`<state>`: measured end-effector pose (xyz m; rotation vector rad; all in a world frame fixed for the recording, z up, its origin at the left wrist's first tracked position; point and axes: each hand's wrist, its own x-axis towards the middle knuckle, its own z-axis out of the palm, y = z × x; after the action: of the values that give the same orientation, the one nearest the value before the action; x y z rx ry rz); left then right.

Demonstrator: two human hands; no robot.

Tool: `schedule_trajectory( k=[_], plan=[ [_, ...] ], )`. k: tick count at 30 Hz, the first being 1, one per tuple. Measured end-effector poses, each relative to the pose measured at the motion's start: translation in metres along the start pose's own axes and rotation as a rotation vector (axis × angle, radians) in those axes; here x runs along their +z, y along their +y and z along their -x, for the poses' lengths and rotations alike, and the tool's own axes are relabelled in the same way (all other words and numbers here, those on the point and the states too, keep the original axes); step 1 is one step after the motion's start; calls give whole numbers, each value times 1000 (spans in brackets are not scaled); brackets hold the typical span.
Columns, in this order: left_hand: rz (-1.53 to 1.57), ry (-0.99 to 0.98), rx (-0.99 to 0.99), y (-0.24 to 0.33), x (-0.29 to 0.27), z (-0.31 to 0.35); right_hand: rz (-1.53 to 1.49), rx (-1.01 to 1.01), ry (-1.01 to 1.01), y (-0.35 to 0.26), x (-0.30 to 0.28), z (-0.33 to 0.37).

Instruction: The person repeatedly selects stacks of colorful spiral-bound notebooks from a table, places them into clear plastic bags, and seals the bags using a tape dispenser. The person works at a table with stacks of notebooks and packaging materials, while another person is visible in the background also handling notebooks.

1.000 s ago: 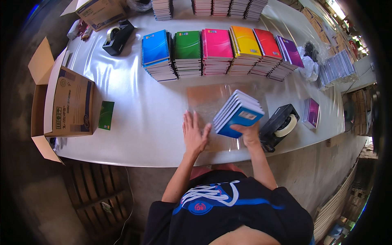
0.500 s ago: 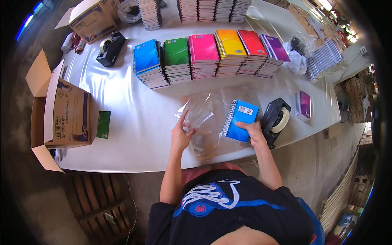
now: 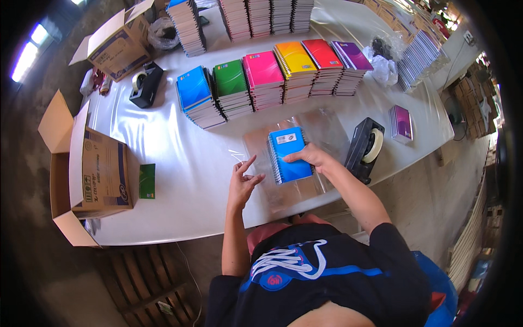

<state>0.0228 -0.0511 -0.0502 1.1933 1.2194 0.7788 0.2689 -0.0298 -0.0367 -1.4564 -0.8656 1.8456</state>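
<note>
A blue spiral notebook (image 3: 287,143) with a white label is gripped in my right hand (image 3: 309,157), thumb on its cover and the other fingers hidden beneath. It is over clear plastic bags (image 3: 327,133) spread flat on the table, with its coil on the left side. My left hand (image 3: 243,184) is to the left of the notebook, its fingers apart, at the edge of the clear plastic. Whether those fingertips touch the film is hard to make out. Right of my right hand stands a black tape dispenser (image 3: 366,150) with a roll of clear tape.
Stacked notebooks in blue (image 3: 196,92), green (image 3: 231,82), pink (image 3: 264,71), yellow (image 3: 295,60), red (image 3: 323,57) and purple (image 3: 351,57) form a row beyond. Open cartons (image 3: 103,174) are at left, near a green notebook (image 3: 147,181). Purple notebooks (image 3: 401,124) lie right.
My right hand has carried the blue notebook leftward over the plastic, closer to my left hand. The left hand has stayed nearly in place, fingers apart. The whole view has tilted slightly.
</note>
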Motion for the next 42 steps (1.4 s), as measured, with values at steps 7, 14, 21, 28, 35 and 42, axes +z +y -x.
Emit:
schedule_trajectory(
  k=[7, 14, 21, 28, 35, 42],
  plan=[
    [-92, 78, 63, -21, -1, 6, 117, 43, -15, -5, 25, -2],
    [-281, 53, 158, 3, -1, 12, 253, 36, 62, -7, 30, -2],
    [-104, -112, 132, 24, 34, 4, 285, 56, 103, -6, 29, -3],
    [-430, -138, 269, 23, 49, -9, 291, 17, 194, 11, 24, -13],
    [-400, -179, 175, 41, 39, -3, 415, 65, 255, 3, 23, -7],
    [-281, -248, 73, 51, 50, -7, 488, 36, 296, -1, 19, -5]
  ],
)
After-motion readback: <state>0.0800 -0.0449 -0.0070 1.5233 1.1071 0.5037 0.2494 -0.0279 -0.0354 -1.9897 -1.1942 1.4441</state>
